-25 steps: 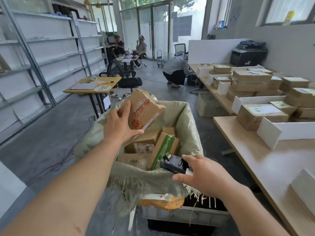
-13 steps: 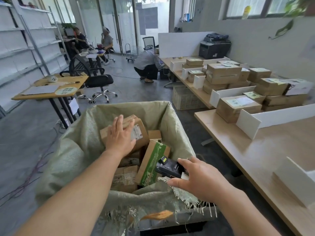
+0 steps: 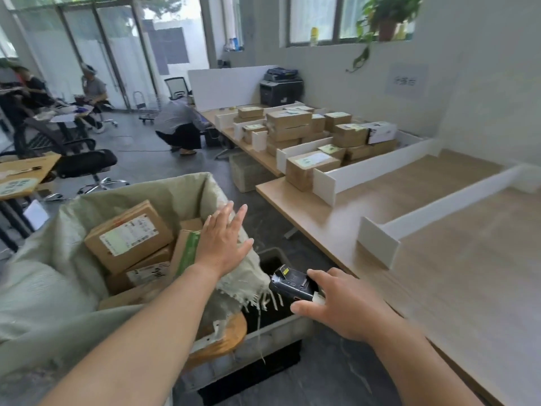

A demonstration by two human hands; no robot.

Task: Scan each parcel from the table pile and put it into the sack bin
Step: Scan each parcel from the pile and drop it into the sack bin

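Broadly, the long table [image 3: 468, 259] with white dividers [image 3: 366, 168] carries the parcel pile [image 3: 292, 127] at its far end. Beside it the sack bin [image 3: 164, 194] holds brown parcels, the top parcel [image 3: 128, 235] tilted, white label up. Over the sack's right rim the left hand [image 3: 221, 244] is flat, fingers [image 3: 240, 213] straight and spread, holding nothing. The right hand [image 3: 342, 307] curls round a black scanner [image 3: 291, 284]. Label print and the wall sign [image 3: 405, 81] are too blurred to read
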